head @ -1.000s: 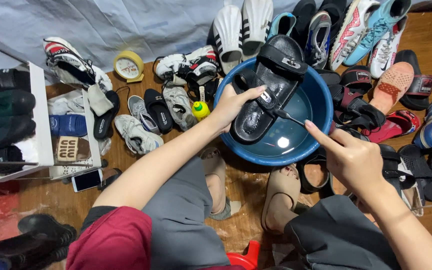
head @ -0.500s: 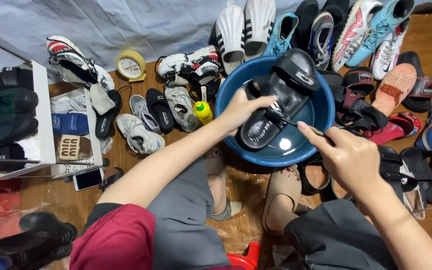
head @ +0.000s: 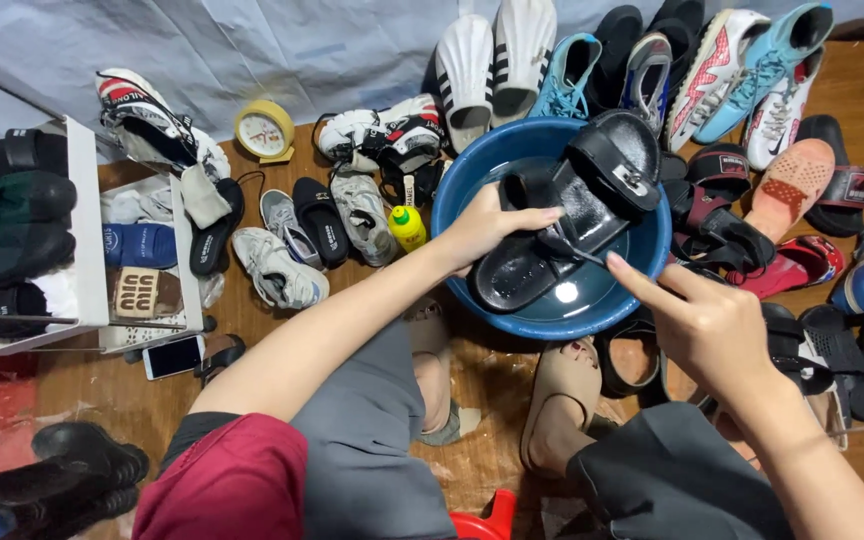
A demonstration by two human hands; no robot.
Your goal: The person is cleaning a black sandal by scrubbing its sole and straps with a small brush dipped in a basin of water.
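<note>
Head view, what do the hands hold?

— At about one o'clock from the person's lap sits a blue basin on the wooden floor. A wet black sandal lies tilted across it, buckled strap end up on the rim at one o'clock, other end down in the water. The left hand grips the sandal's edge at nine o'clock, fingers curled over it.

— And the right hand?

— The right hand hovers at the basin's four o'clock rim, forefinger stretched out, pinching a thin brush handle that touches the sandal's footbed.

— What lies around?

— A yellow bottle stands just beside the basin at nine o'clock. White trainers and coloured football boots lie at twelve, a yellow clock at ten, a phone at eight.
</note>
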